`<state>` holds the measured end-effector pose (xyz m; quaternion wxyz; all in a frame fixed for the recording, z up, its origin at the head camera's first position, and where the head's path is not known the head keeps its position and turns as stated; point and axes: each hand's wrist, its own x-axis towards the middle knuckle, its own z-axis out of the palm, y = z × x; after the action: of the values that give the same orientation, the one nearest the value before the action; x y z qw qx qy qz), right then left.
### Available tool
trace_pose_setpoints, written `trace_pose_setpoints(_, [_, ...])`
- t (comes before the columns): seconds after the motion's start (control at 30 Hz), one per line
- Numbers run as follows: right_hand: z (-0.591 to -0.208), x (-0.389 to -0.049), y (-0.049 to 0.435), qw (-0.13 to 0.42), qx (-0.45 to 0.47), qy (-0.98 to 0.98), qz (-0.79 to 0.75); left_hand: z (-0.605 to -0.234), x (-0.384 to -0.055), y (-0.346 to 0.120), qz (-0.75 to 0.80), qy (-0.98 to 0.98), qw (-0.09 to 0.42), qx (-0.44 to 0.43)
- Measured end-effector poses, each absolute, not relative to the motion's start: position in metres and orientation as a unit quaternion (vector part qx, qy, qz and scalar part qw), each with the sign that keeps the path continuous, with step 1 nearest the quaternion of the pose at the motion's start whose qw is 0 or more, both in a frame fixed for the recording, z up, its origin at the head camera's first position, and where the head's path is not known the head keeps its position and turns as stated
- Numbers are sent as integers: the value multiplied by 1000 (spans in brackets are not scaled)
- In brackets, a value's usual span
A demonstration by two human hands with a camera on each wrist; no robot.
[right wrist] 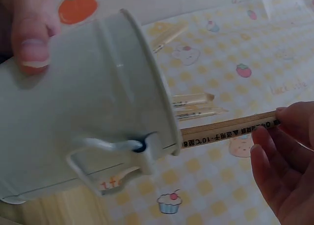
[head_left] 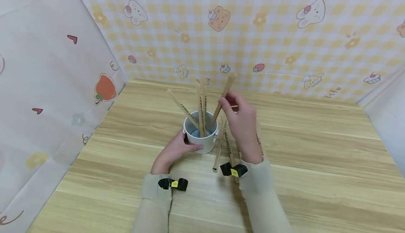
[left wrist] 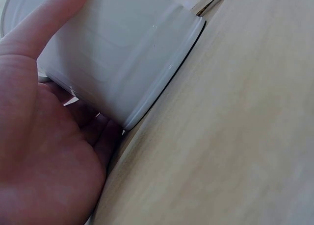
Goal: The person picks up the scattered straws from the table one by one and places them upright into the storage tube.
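Note:
A small white metal bucket [head_left: 205, 143] stands upright on the wooden table, its wire handle hanging at the side. My left hand [head_left: 174, 152] grips it low down, thumb across the front and fingers curled round the far side. Three slim tan sticks [head_left: 186, 112] with black print lean inside the bucket, their tops well above the rim. Between thumb and fingertips my right hand [head_left: 240, 117] pinches another printed stick [right wrist: 225, 129] near its upper part. The lower end of that stick is inside the bucket, hidden behind the wall in the right wrist view.
Several more printed sticks [head_left: 228, 145] lie on the table [head_left: 316, 148] right of the bucket, partly under my right forearm. A yellow checked cloth [head_left: 272, 43] with cartoon prints hangs along the table's back edge, and a white printed one [head_left: 57, 85] at the left.

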<state>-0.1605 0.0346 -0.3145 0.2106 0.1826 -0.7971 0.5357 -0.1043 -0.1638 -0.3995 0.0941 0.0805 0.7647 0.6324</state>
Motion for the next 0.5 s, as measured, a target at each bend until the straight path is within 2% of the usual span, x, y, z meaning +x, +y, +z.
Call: trace_pose_setpoints(0.5, [-341, -169, 19, 124, 185, -863, 453, -396, -104, -163, 634, 763, 91, 87])
